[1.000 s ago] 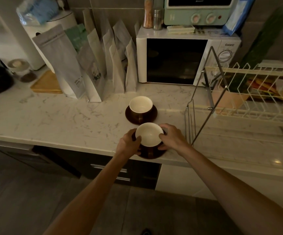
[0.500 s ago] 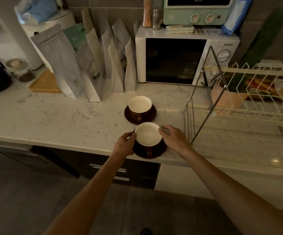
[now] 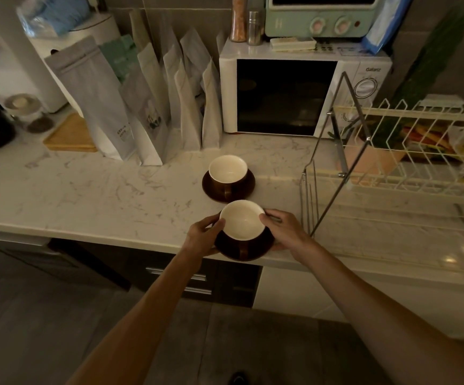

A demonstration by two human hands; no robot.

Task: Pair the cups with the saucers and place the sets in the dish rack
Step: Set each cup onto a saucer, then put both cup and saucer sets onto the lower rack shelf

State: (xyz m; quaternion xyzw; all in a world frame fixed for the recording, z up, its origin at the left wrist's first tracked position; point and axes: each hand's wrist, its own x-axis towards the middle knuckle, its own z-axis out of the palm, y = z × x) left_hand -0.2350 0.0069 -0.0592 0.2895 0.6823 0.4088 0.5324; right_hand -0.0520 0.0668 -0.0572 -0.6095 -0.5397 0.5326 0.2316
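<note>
- The near saucer (image 3: 244, 247) is gripped at both edges by the left hand (image 3: 201, 237) and right hand (image 3: 285, 232).
- The near cup (image 3: 242, 220) sits between curled fingers (image 3: 269, 218), thumbs touching its rim.

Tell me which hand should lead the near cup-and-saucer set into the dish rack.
Right, probably. The right hand grips the near saucer on the side facing the dish rack, which stands to the right. The left hand holds the opposite edge and would have to cross over; it can steady the cup.
</note>
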